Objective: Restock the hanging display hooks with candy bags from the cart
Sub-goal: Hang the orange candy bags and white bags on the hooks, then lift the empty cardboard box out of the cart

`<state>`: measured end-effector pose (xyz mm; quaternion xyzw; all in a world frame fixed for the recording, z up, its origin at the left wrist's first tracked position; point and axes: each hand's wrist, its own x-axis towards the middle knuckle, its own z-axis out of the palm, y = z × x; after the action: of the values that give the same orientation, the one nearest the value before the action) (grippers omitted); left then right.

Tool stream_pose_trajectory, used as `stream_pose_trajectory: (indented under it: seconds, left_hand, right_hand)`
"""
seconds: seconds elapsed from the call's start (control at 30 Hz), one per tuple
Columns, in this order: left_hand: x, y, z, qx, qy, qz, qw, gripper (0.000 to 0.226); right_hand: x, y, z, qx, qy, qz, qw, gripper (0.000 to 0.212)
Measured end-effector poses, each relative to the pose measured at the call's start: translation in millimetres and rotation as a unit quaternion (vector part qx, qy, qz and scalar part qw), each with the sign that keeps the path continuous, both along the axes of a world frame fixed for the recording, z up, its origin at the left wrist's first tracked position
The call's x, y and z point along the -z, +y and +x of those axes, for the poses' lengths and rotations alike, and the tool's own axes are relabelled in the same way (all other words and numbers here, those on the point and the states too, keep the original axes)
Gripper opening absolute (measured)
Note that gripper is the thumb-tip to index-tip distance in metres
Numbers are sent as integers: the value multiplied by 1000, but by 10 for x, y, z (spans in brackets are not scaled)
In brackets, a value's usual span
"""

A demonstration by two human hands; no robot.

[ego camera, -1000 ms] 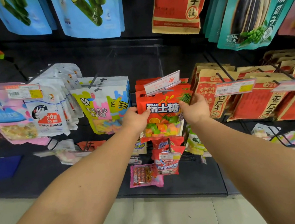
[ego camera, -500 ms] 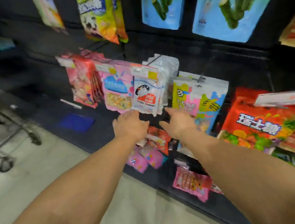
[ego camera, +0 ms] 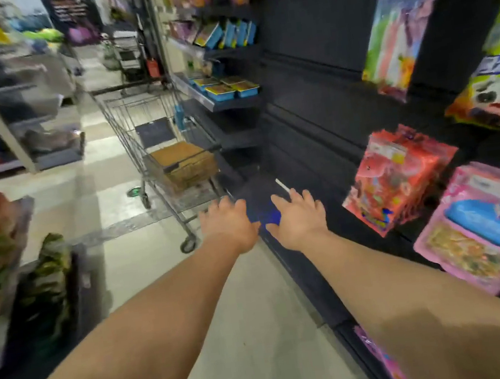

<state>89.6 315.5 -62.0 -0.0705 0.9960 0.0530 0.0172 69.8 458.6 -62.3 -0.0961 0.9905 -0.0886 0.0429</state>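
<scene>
Nearest us, two bare forearms reach forward down the aisle; our left hand [ego camera: 229, 226] has its fingers spread and relaxed, nothing in it; our right hand [ego camera: 299, 217] is the same, fingers loosely extended, carrying nothing; both hover above the pale tiled floor [ego camera: 246, 334] beside the black base ledge of the display [ego camera: 305, 273]; neither touches anything we can see.

On the right, close by, hooks already carry stock: pink candy bags with a blue panel [ego camera: 486, 233]; just beyond them a bunch of red candy bags [ego camera: 395, 178]; higher up a yellow-green bag with a panda face [ego camera: 499, 96] and a tall blue-purple bag [ego camera: 403, 32]; the black slatted back panel [ego camera: 310, 100] between those bags and the shelves further along shows bare stretches, blurred, so we cannot tell whether empty hooks sit there.

Ahead, near but apart from the hands, stands the silver wire shopping cart [ego camera: 150, 132]; inside it a brown cardboard box [ego camera: 185, 164], contents not readable from here; we take that as the supply.

Progress as we judge it: several hooks look filled; hands are free, so the step in hand is fetching a fresh bag from the cart; picking, carrying back and hanging are left.

Further off, shelves with blue-edged boxes [ego camera: 230, 89]; all motion-blurred.
</scene>
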Motion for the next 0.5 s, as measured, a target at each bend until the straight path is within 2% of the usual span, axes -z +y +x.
stream_pose_trajectory:
  seconds: [0.27, 0.5]
  left_hand:
    - [5, -1173, -668, -95, -9, 2, 995, 61]
    - [64, -1849, -1852, -147, -3, 7, 989, 63]
  right_hand:
    - [-50, -1251, -942, -69, -40, -15, 997, 66]
    - [-1, -1932, -2264, -98, -31, -21, 994, 67]
